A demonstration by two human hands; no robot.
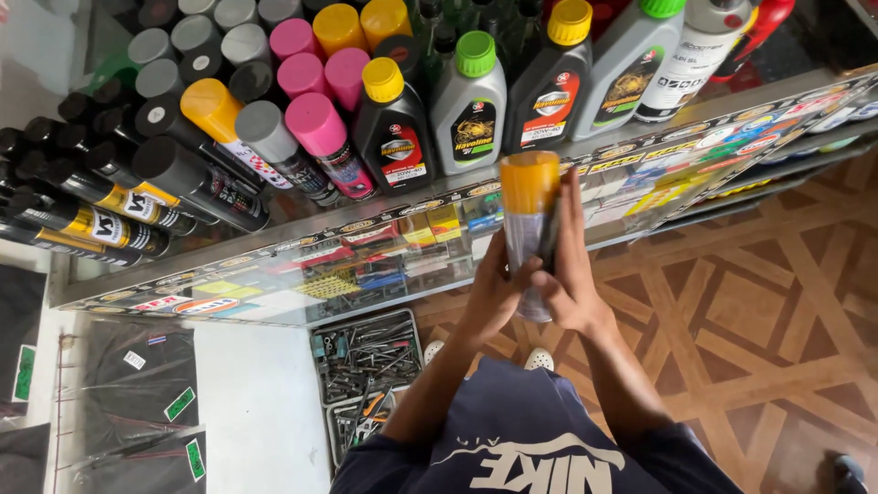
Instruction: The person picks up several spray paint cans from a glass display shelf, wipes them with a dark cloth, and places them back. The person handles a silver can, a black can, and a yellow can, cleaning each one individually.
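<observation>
The person holds a spray can with both hands, up in front of a glass counter. The can has an orange-yellow cap on top. The left hand wraps around the lower part of the can from the left side. The right hand presses flat on the can's right side, fingers pointing up. Both hands are tight on the can.

On the counter stand many more spray cans with pink, grey, black and yellow caps. Next to them stand oil bottles with green and yellow caps. Down by the person's feet sits a tray of tools. The floor is brown with a criss-cross pattern.
</observation>
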